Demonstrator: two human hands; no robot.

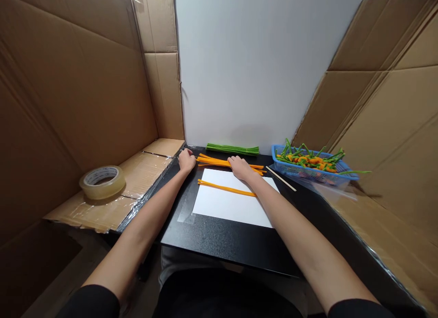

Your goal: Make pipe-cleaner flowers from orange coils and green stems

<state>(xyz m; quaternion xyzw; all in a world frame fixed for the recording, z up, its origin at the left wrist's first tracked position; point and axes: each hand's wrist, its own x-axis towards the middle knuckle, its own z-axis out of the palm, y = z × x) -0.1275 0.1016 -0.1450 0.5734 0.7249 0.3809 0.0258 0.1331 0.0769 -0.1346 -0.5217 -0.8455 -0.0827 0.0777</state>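
Observation:
A bundle of orange pipe cleaners (214,161) lies across the black table, just behind a white sheet of paper (222,206). My right hand (240,167) rests on this bundle with its fingers curled over the stems. At the bundle's left end, my left hand (186,160) is closed; what its fingers grip is too small and hidden to make out. A few more orange pipe cleaners (226,188) lie side by side on the paper, their right end hidden by my right forearm.
Green pipe cleaners (232,149) lie along the wall. A blue basket (278,164) of orange and green pieces stands at the right, near a thin pale stick (280,178). A tape roll (102,183) sits on cardboard (137,172) at left. Cardboard panels rise on both sides.

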